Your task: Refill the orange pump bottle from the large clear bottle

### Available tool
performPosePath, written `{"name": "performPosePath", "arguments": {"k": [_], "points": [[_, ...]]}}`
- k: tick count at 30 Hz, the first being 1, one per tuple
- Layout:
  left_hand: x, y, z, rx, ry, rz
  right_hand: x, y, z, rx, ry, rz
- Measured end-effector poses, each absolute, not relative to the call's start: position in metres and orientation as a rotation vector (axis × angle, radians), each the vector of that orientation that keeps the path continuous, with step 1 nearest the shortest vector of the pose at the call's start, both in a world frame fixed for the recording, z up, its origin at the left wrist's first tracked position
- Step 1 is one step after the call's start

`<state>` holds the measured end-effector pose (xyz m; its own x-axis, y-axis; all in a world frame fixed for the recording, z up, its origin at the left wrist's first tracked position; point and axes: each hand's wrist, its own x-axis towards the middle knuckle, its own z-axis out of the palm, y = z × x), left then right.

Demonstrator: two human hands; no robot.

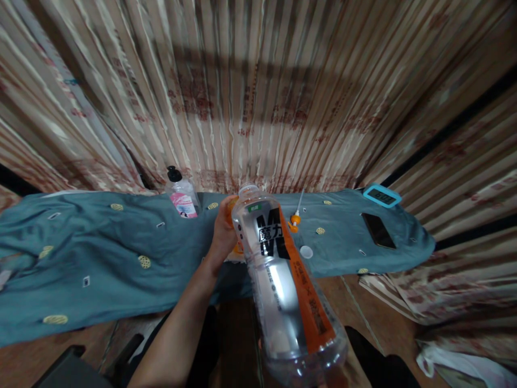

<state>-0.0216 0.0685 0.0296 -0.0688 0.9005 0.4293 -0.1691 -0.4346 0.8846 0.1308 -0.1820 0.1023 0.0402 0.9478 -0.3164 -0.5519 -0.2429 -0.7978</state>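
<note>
While holding two bottles this close together, worth watching the balance. Left grip (225, 223) wrapped around the orange bottle (238, 247), at the tabletop (343, 237) and mostly hidden behind the shoulder of the big clear bottle (278, 269); can't tell if resting on the surface or lifted. Right grip (352, 372) seemingly clamped on the big one near its base, but mostly out of sight behind it, so can't tell how firmly. Big bottle tilted in midair, mouth pointing away just beside the left grip, seemingly uncapped. Biggest worry: a slip at the base, from smooth plastic and a loose hold, swinging the neck into the orange bottle and tipping that over. Also easy to misjudge the gap between necks, with the top of the orange bottle blocked from view. Then the small stuff: white cap (306, 251) and orange pump (295, 220) lying loose just right of the big bottle, easy to sweep off with a careless swing. Phone (378, 230) and blue clock (382, 195) farther right, black-topped bottle (183, 200) off to the left, probably safe unless dragged along by a snag in the rumpled cloth (117, 291)
</note>
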Motion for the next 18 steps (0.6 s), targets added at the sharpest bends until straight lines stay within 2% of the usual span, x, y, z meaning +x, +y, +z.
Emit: {"name": "performPosePath", "arguments": {"k": [4, 13, 18], "points": [[-0.022, 0.068, 0.031, 1.383, 0.851, 1.622, 0.133, -0.175, 0.096, -1.083, -0.299, 1.588], [-0.022, 0.066, 0.036, 1.386, 0.891, 1.595, 0.128, -0.188, 0.113, -0.999, -0.682, 1.511], [-0.024, 0.064, 0.037, 1.398, 0.905, 1.579, 0.143, -0.204, 0.089, -1.128, -0.544, 1.513]]}}
